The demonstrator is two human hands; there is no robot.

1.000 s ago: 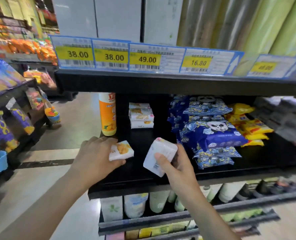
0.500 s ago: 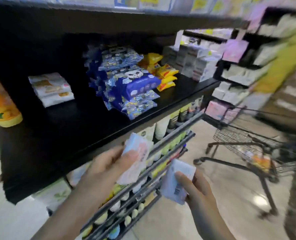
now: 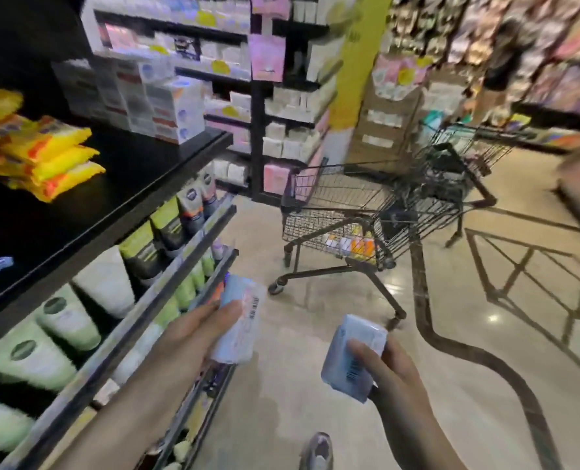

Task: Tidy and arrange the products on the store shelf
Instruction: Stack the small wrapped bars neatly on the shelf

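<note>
The left hand (image 3: 193, 337) grips a pale blue pack (image 3: 239, 322), fingers curled over its face with a barcode showing near its upper edge. It hangs in the air just beside the front rails of the lower shelves (image 3: 166, 286), off the black shelf (image 3: 119, 198). The right hand (image 3: 388, 378) grasps a second pack (image 3: 351, 354), also pale blue, with the thumb laid across the side that bears a barcode. This pack is held over the floor (image 3: 315, 334), apart from the first one and to its right.

On the black shelf lie stacked yellow packets (image 3: 51, 157) at the left, and white boxes (image 3: 166, 106) stand further back near the shelf's end. Under it, white and green tubes (image 3: 78, 317) stand in rows behind the rails. A wire cart (image 3: 366, 212) stands on the shiny floor ahead, with a few small orange and white goods in its basket. A second cart (image 3: 468, 144) stands just behind it. More shelving with pale boxes and pink signs fills the background, much of it blurred. A person in dark clothing (image 3: 502, 62) stands far off at the upper right. A shoe (image 3: 317, 451) shows at the bottom edge between the two forearms.
</note>
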